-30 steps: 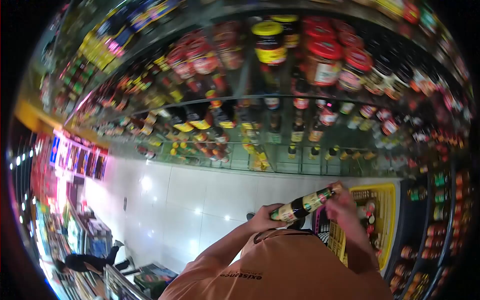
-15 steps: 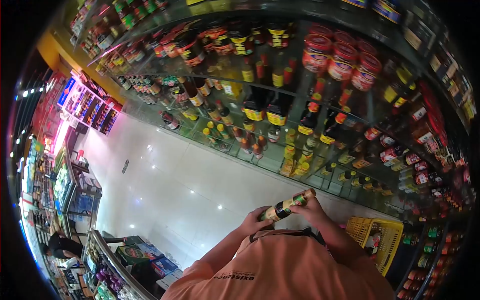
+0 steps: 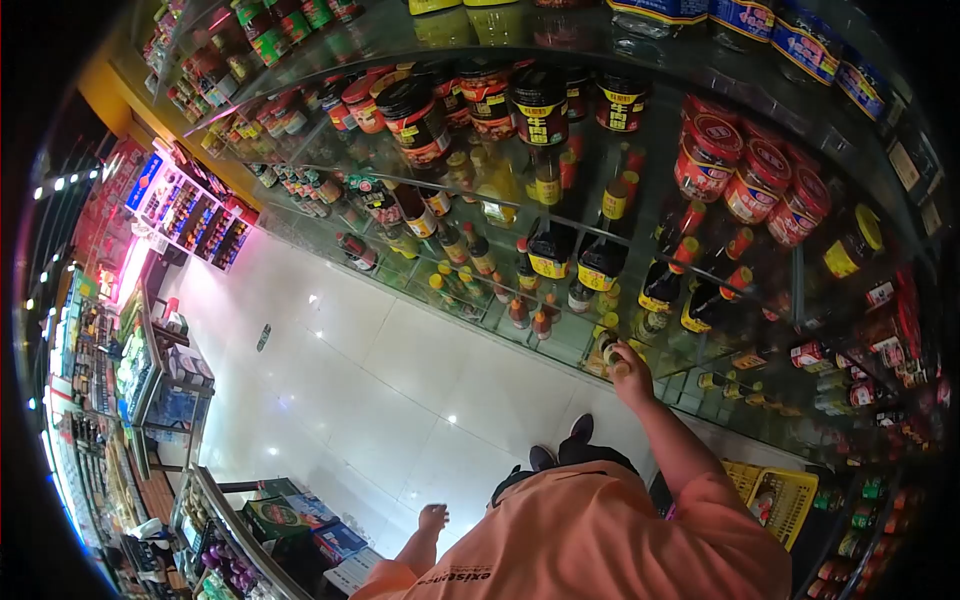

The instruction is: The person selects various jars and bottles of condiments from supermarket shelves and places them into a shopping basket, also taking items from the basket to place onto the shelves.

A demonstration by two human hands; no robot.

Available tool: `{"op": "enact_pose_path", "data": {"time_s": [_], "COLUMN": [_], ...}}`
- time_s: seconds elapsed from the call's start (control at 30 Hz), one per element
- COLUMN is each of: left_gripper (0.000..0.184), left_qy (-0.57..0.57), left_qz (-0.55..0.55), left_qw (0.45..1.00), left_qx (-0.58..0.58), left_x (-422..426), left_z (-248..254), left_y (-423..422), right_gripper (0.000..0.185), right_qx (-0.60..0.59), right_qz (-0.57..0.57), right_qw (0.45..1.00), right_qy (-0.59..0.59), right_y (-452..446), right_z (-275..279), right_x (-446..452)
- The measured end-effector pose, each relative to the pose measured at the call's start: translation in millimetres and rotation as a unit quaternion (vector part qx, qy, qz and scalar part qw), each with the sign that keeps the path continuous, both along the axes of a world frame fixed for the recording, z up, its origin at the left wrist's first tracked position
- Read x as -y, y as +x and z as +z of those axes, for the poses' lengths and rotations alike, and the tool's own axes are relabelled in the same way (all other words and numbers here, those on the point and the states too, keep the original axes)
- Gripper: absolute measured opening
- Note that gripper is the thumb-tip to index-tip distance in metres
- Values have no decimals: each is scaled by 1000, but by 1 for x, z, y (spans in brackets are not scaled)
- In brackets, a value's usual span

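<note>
My right hand (image 3: 632, 376) is closed around a small sauce bottle (image 3: 609, 350) at the front edge of a low glass shelf (image 3: 560, 345). The bottle has a dark label and a tan cap; my fingers cover part of it. Yellow-capped bottles stand close beside it on the shelf. Out to the left of my body, my left hand (image 3: 433, 518) hangs low over the floor with loosely parted fingers and nothing in it.
Red-lidded jars (image 3: 708, 150) and black-lidded jars (image 3: 540, 105) fill the shelves above. A yellow basket (image 3: 785, 505) sits to my right. On the left are boxes (image 3: 275, 517) beside a produce stand. My shoes (image 3: 580, 428) show on the white tiled floor (image 3: 350, 400).
Both hands were on the bottle in front of my chest. Now my left hand has let go and dropped to the left, while my right hand has carried the bottle forward to the shelf.
</note>
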State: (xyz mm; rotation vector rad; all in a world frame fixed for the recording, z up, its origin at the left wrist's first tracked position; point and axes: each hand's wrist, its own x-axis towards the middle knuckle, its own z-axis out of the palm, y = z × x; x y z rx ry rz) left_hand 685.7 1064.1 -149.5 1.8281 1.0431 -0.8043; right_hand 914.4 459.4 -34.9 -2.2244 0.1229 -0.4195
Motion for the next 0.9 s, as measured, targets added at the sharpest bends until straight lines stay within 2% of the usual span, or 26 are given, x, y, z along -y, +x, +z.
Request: {"op": "enact_pose_path", "data": {"time_s": [0.03, 0.07, 0.1, 0.17, 0.2, 0.27, 0.3, 0.37, 0.4, 0.43, 0.47, 0.53, 0.57, 0.63, 0.67, 0.8, 0.87, 0.9], "left_gripper": [31, 31, 31, 31, 31, 32, 32, 33, 33, 33, 32, 34, 34, 37, 39, 39, 38, 38], "left_qy": [-44, -87, 15, -20, -18, 17, 17, 6, -8, -7, -13, -23, -21, -109, -65, -50, -30, -29], "left_qz": [19, 37, -273, -195, -193, -88, -86, -100, -21, -19, -42, -80, -82, -98, -152, -184, -242, -251], "left_qw": [999, 995, 961, 981, 981, 995, 995, 995, 1000, 1000, 999, 997, 996, 989, 986, 982, 969, 967], "left_qx": [-18, -35, 33, -10, -11, -50, -50, -12, -2, -5, 8, 9, 11, 12, -4, -2, 24, 24], "left_x": [-11, -23, -22, -7, 4, 25, 33, 44, 57, 67, 73, 79, 68, 35, 39, 21, 6, 5], "left_z": [-8, -14, -1, 33, 46, 55, 55, 51, 57, 63, 64, 69, 53, 6, 23, 42, 41, 48], "left_y": [-15, -30, -36, -33, -29, -19, -15, -5, 0, 5, 11, 25, 25, 20, 34, 69, 92, 106], "right_gripper": [45, 45, 45, 47, 47, 47, 47, 46, 46, 44, 42, 41, 41, 42, 43, 31, 45, 45], "right_qx": [-3, -87, -84, -46, -46, 55, 55, -57, -58, -96, -132, -115, -99, -109, -121, -92, -8, -8], "right_qz": [9, -6, -6, -2, 0, 14, 17, 4, 6, -23, -55, -59, -60, -80, -97, -99, -142, -151], "right_qw": [1000, 996, 996, 999, 999, 997, 997, 997, 997, 995, 990, 992, 993, 991, 988, 985, 987, 986], "right_qy": [-10, 37, 41, -17, -15, -52, -51, -42, -40, -26, -12, -3, 6, -11, -29, -108, -70, -68], "right_y": [9, 17, 26, 41, 45, 60, 65, 73, 78, 83, 88, 95, 100, 111, 115, 129, 134, 135], "right_z": [-6, -8, -17, -34, -35, -36, -37, -39, -36, -34, -34, -32, -32, -43, -47, -30, -23, -43], "right_x": [7, 12, 18, 26, 30, 38, 42, 46, 45, 44, 44, 46, 46, 46, 46, 41, 37, 40]}}
